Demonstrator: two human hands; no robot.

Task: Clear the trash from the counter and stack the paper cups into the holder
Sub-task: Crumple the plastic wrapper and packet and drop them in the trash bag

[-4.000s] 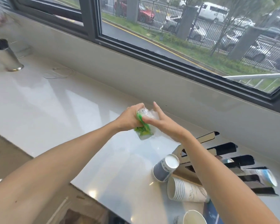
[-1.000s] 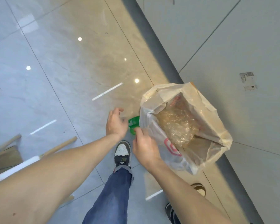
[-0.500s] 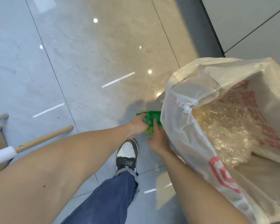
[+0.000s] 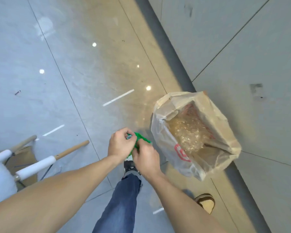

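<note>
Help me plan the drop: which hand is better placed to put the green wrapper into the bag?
Right, probably. Both hands grip the green wrapper, but the right hand is nearer the open bag than the left hand.

Office-like interior: glossy tiled floor (image 4: 84, 68)

Blue jeans (image 4: 119, 204), dark-and-white sneaker (image 4: 128, 165).
</note>
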